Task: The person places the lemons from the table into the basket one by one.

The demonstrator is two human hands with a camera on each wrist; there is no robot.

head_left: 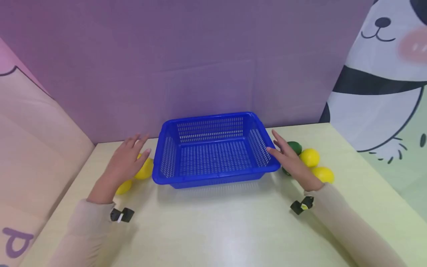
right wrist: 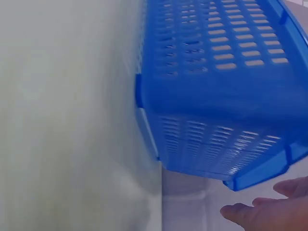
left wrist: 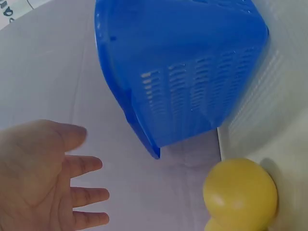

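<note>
A blue plastic basket (head_left: 215,175) with slotted walls stands at the back of the table, nothing inside it. My left hand (head_left: 125,163) hovers left of it with fingers extended; the left wrist view shows that hand (left wrist: 43,178) apart from the basket wall (left wrist: 178,96). On the other side, my right hand (head_left: 288,157) reaches along the basket's right rim, fingers straight. In the right wrist view the right hand (right wrist: 272,211) is near the basket's rim (right wrist: 260,175) with a gap between. Neither hand holds anything.
Yellow lemon-like fruits (head_left: 144,170) lie under and beside the left hand. Right of the basket are more yellow fruits (head_left: 310,157) and a dark green one (head_left: 295,147), partly hidden by the right hand. A purple cloth wall (head_left: 207,74) rises behind the table (head_left: 213,230).
</note>
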